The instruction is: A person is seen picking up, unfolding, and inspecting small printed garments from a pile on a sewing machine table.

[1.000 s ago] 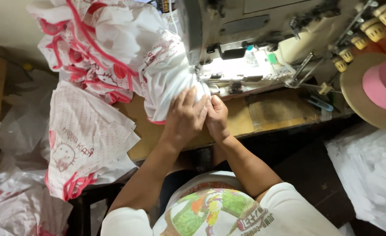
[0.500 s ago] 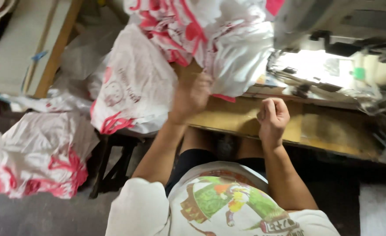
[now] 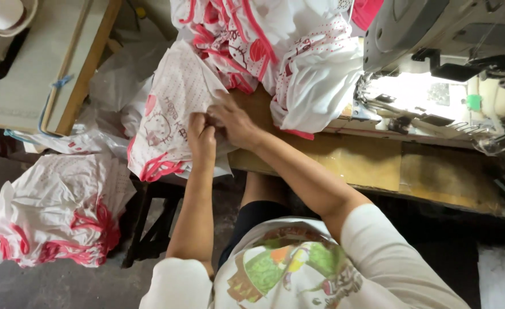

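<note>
White cloth with pink trim and a printed cartoon figure, a small garment, hangs off the left end of your wooden table, draped over the edge beside a stool. Your left hand is closed into a fist on its right-hand edge, pinching the fabric, and your right hand lies just beside it, touching it, with the fingers curled down onto the same edge of the garment, so both hands grip the one piece. Just above and to the right of your hands, a heap of garments in the same white and pink spills over the table top, touching the piece you hold. To the right of that heap stands a grey sewing machine with a bright lamp lighting the plate under it. Down on the floor to your left, well apart from your hands, sits a bundle of clothes in the same colours. Beyond it, at the upper left, is a pale bench with a wooden edge.
</note>
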